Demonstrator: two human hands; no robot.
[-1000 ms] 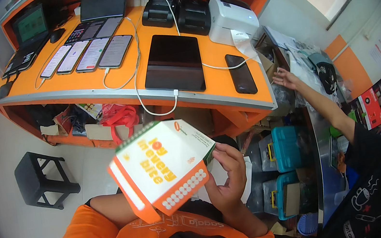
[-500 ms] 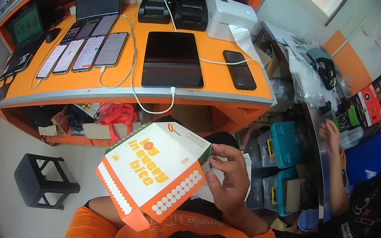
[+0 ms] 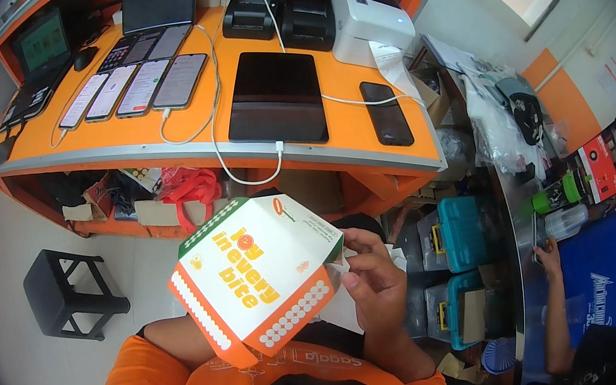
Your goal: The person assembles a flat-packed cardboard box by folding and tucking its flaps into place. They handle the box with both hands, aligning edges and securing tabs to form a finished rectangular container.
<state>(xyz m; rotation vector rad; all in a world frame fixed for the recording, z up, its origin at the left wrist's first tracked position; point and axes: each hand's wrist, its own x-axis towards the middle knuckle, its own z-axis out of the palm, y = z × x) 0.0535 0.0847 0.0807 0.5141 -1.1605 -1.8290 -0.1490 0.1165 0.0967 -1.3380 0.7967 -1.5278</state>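
Folded white-and-orange carton [image 3: 257, 278] held up below the orange tabletop [image 3: 197, 133] edge, right hand [image 3: 374, 282] fingers [image 3: 355, 247] pinching its right flap (left hand hidden behind carton, grip unclear), bare floor [image 3: 15, 234] left of it.

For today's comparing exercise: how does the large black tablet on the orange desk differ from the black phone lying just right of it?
The tablet is much larger and wider than the phone. A white cable plugs into the tablet's near edge; none shows plainly at the phone. The tablet lies nearer the desk's middle, the phone nearer its right end. Both lie flat with dark screens.
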